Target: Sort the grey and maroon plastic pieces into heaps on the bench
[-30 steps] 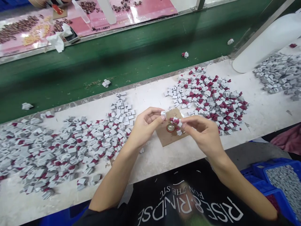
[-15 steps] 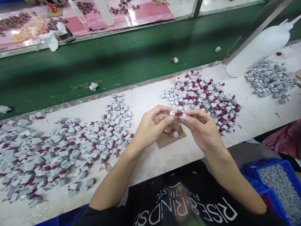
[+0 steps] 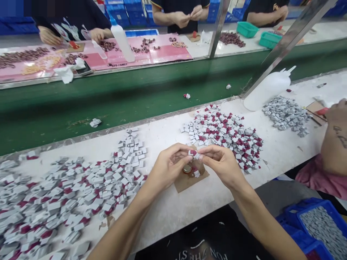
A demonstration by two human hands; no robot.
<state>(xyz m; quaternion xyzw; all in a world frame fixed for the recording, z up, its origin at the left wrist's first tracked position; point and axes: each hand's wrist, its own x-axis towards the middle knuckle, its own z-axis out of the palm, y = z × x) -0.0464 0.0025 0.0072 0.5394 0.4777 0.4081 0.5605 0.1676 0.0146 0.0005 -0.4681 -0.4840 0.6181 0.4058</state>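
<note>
My left hand pinches a small grey-and-maroon piece between thumb and fingers. From the other side my right hand grips the same piece, whose two parts meet between my fingertips. Below them on the white table lies a brown cardboard square, with a round metal cap and a small light piece on it. Just beyond my right hand is a heap of grey and maroon pieces. A larger spread of similar pieces covers the table on the left.
A white squeeze bottle leans near a metal post at right, beside a grey heap. Another person's arm is at the right edge. Beyond the green strip, several people work. Blue bins sit lower right.
The view has tilted up, bringing people across the strip and an arm at right into sight. The two parts, apart between my hands before, now touch.
</note>
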